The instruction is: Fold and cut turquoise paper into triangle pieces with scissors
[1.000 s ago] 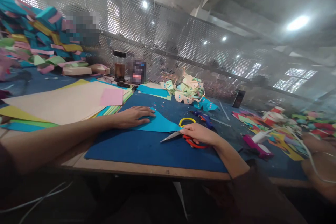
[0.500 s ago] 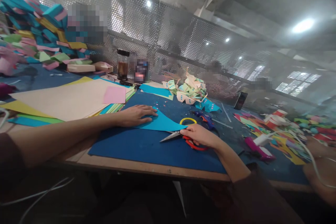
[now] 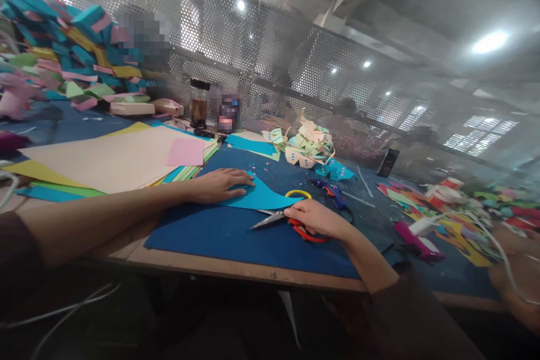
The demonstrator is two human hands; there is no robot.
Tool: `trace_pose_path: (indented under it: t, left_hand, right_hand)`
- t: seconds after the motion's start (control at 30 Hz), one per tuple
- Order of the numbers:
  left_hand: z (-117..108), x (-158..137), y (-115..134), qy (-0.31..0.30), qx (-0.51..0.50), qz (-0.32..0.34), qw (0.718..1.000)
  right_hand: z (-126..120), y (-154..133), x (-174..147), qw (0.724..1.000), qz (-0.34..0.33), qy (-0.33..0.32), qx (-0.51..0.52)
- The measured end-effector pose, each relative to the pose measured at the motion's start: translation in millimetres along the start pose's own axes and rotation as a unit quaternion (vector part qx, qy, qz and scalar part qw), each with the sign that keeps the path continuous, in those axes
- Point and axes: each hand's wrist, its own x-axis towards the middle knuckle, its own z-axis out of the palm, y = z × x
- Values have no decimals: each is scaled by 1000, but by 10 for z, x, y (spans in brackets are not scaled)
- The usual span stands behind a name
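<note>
My left hand lies flat on a piece of blue paper, its fingers stretched out over the paper's left part. The paper narrows to a point on the right, where its edge is near the scissors. My right hand is closed round the scissors, which have one red and one yellow handle loop. Their blades are apart; one silver blade shows below the paper, pointing left, while the other is mostly hidden beneath it. A blue mat lies under the paper and both hands.
Stacked coloured sheets lie on the left, with a jar behind them. Paper cut-outs, a blue glue gun and a magenta device with a white cable are farther right. Another person's arm is at the right edge.
My right hand has shifted slightly left with the scissors, so the blades reach farther along the blue paper. My left hand stays in place on the paper.
</note>
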Motion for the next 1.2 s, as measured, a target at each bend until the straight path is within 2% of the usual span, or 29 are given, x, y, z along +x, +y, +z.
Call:
trace_pose_path:
  t: [0.13, 0.3, 0.53, 0.83, 1.2]
  left_hand:
    - [8, 1, -4, 2, 4, 0, 1000]
    - [18, 8, -14, -1, 9, 0, 1000]
    - [14, 3, -16, 5, -2, 1, 1000]
    - [-14, -16, -161, 18, -15, -20, 1000]
    - [-4, -5, -126, 15, 13, -16, 1000]
  right_hand:
    - [42, -87, 85, 1000, 2, 5, -21]
    - [64, -146, 34, 1000, -1, 13, -22]
    - [69, -130, 4, 1000, 2, 2, -11]
    - [89, -100, 42, 1000, 6, 5, -6]
    - [149, -307, 156, 999, 1, 3, -50]
